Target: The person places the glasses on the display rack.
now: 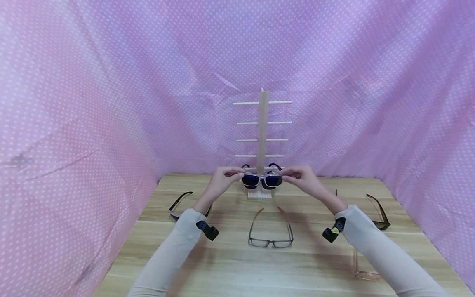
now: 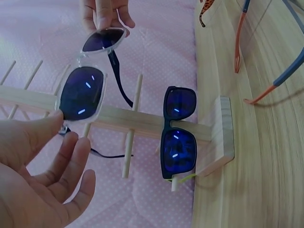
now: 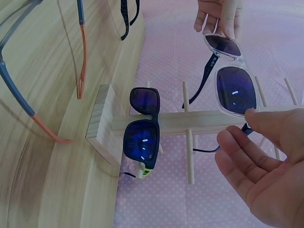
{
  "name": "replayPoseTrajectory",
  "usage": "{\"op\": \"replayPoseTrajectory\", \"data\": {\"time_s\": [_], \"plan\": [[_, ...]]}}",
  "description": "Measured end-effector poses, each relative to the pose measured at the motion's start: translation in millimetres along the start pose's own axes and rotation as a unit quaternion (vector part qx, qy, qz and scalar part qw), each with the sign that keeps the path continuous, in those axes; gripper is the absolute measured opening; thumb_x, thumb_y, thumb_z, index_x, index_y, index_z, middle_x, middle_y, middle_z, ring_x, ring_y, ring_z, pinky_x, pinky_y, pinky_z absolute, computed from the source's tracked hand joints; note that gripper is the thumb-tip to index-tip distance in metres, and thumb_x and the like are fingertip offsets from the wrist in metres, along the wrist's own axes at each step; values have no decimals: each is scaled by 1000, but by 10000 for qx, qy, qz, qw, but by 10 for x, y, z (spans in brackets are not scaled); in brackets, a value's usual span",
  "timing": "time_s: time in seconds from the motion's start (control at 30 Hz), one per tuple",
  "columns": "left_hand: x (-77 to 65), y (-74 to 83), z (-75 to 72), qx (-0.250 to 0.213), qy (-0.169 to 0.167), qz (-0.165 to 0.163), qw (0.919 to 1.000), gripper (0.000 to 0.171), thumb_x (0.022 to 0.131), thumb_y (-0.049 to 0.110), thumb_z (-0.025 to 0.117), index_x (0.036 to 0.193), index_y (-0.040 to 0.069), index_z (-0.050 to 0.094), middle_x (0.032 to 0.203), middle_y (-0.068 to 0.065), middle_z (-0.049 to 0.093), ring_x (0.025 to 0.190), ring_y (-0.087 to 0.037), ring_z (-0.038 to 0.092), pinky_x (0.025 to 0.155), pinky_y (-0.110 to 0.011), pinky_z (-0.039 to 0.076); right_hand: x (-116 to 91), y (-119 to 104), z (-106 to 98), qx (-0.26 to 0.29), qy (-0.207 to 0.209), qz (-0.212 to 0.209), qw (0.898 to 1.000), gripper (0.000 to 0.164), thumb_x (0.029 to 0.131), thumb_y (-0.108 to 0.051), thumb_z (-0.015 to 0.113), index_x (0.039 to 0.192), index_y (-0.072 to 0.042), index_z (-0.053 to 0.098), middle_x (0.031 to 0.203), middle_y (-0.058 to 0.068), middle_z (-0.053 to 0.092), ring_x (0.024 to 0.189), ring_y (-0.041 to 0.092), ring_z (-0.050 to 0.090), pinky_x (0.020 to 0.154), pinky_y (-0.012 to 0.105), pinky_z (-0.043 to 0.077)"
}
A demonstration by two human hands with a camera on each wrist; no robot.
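Observation:
A pair of sunglasses with a clear frame and dark lenses (image 1: 250,180) is held up by both hands, just in front of the wooden display stand (image 1: 263,132). My left hand (image 1: 224,178) pinches its left end by the hinge between thumb and fingers. At the opposite end, my right hand (image 1: 302,179) pinches the other hinge. The dark temples point toward the stand's pegs; in the wrist views they reach near a peg, contact unclear. Below and behind, black sunglasses with blue lenses (image 2: 178,152) sit on the stand's lowest peg.
Eyeglasses with grey rims and orange temple tips (image 1: 261,243) lie mid-table. Dark sunglasses (image 1: 173,215) lie at left, partly behind the arm. Patterned dark glasses (image 1: 382,225) and pale clear glasses (image 1: 365,275) lie at right, partly covered. Pink dotted cloth (image 1: 185,82) surrounds the wooden table (image 1: 237,272).

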State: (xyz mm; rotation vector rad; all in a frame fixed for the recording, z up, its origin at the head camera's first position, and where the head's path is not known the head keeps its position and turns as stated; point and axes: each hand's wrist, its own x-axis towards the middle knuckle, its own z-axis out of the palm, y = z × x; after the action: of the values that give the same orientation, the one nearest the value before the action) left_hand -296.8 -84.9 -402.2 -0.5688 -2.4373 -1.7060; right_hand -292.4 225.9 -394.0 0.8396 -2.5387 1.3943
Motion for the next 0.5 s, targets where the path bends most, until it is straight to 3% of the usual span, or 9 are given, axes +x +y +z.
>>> {"op": "replayPoseTrajectory", "data": {"time_s": [0.2,0.4,0.5], "plan": [[0,11,15,-299,188,-393,9986,23,94,7,71,114,-2,74,101,-18,78,90,-36,74,89,-36,59,29,20,55,176,69,202,9996,21,95,-2,69,113,9,72,110,26,74,84,5,70,75,16,56],[23,-7,16,-447,322,-477,9973,21,93,7,72,112,-2,75,99,-16,78,85,-31,75,89,-39,59,79,33,103,675,194,494,9963,25,97,-1,67,117,13,69,112,30,72,84,5,70,76,18,58],[26,-23,23,-467,324,-524,9970,20,93,7,73,112,-1,76,99,-17,78,78,-19,73,88,-40,59,85,40,121,754,228,584,9952,25,97,-1,66,117,13,68,111,31,72,83,6,70,77,19,59]]}}
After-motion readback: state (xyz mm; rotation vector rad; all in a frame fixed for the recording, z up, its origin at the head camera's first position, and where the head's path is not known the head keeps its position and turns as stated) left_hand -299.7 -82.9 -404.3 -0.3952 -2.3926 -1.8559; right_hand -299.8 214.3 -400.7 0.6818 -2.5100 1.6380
